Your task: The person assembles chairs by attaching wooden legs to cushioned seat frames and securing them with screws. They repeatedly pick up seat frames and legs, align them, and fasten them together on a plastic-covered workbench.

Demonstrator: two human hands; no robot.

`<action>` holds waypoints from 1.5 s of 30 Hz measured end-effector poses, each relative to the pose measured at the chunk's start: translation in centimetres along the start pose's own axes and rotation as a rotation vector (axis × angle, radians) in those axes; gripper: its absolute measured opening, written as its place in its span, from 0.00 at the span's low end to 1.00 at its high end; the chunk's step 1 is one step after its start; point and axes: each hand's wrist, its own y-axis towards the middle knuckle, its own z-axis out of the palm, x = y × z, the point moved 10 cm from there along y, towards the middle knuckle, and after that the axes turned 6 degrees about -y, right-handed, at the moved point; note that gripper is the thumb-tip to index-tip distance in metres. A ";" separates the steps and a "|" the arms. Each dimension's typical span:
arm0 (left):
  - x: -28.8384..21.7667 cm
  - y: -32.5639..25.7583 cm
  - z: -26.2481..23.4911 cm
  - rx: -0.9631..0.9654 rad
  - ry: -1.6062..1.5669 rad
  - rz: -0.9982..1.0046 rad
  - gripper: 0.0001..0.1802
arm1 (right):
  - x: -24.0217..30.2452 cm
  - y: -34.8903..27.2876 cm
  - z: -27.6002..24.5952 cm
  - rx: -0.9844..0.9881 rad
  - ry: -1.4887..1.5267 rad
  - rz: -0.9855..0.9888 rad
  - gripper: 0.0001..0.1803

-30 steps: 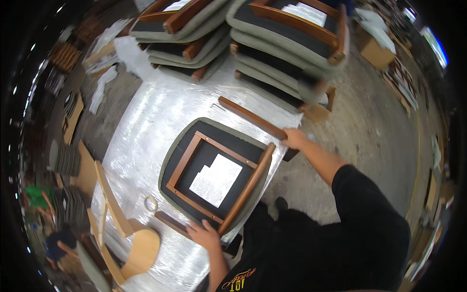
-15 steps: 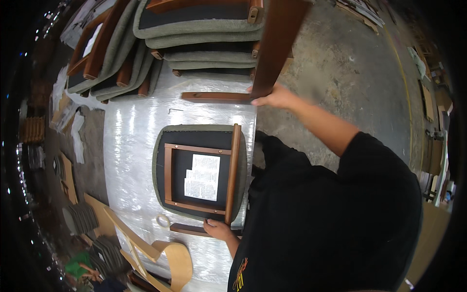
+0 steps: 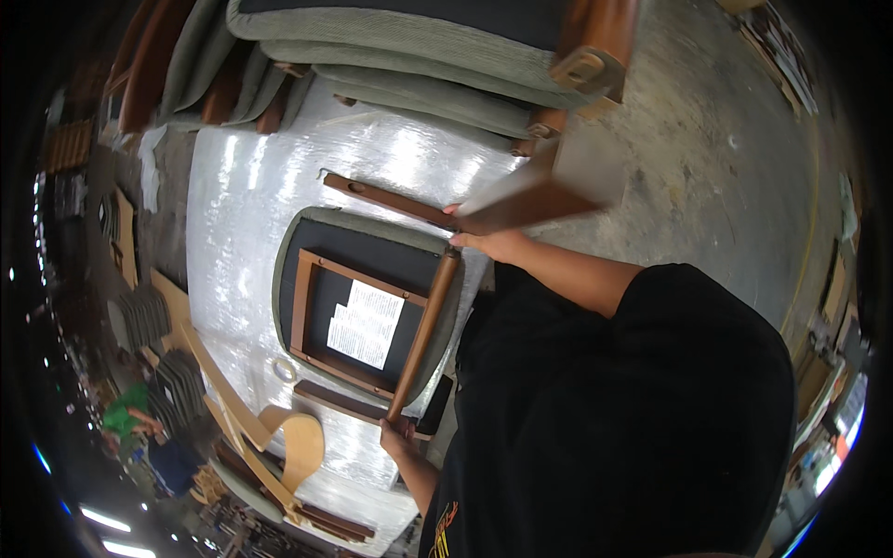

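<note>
Held in the right hand is a brown wood leg piece, at one end of the upside-down seat on the shiny table. Near the seat's other end, the left hand touches the round bar's tip; whether it grips, I can't tell. On the seat, a wood frame has white paper inside it. Beside the seat lies a tape ring.

An upside-down grey-green seat lies at the near edge of the surface, brown wooden frame up. By 1 end of its rail, an angled brown leg juts past that edge, partly blurred; by the other lies a brown bar.
</note>
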 end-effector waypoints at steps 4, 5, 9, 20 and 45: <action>-0.3 1.3 0.1 0.046 0.029 0.053 0.34 | -0.4 -1.5 3.6 0.234 0.596 0.286 0.33; 0.1 1.8 -0.1 0.062 0.033 0.048 0.36 | 1.1 -1.6 3.4 0.251 0.442 0.163 0.35; 2.2 3.7 -1.6 0.088 -0.092 0.111 0.39 | 6.4 -2.3 3.7 0.224 -0.116 -0.267 0.38; 6.9 4.7 -4.9 -0.218 0.393 0.366 0.24 | 1.6 -0.9 5.8 0.358 -0.179 -0.107 0.42; 1.8 6.3 -5.2 0.072 -0.460 0.824 0.30 | 1.4 -3.3 5.2 0.240 -0.136 0.313 0.48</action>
